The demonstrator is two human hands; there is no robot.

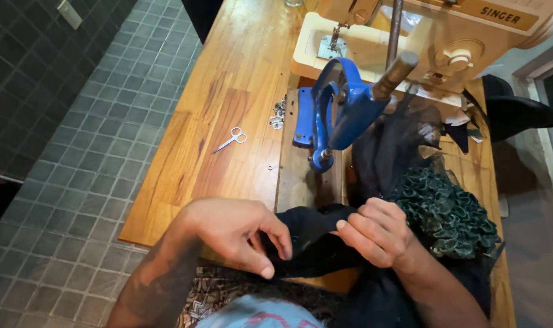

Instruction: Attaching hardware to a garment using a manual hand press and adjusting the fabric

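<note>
Both hands grip a piece of black fabric (pixel 310 234) at the near edge of the wooden table (pixel 240 85). My left hand (pixel 237 234) pinches its left end between thumb and fingers. My right hand (pixel 377 231) is closed on its right part, where the cloth runs into a dark green ruffled section (pixel 449 212). A blue hand press (pixel 340 112) with a long lever handle (pixel 395 73) stands just beyond the fabric, fixed to a wooden board (pixel 295 176).
Small white-handled scissors (pixel 231 139) lie on the table to the left. A pile of small metal eyelets (pixel 278 114) sits beside the press. A cream sewing machine (pixel 434 36) stands at the back. Grey tiled floor (pixel 76 152) lies left of the table.
</note>
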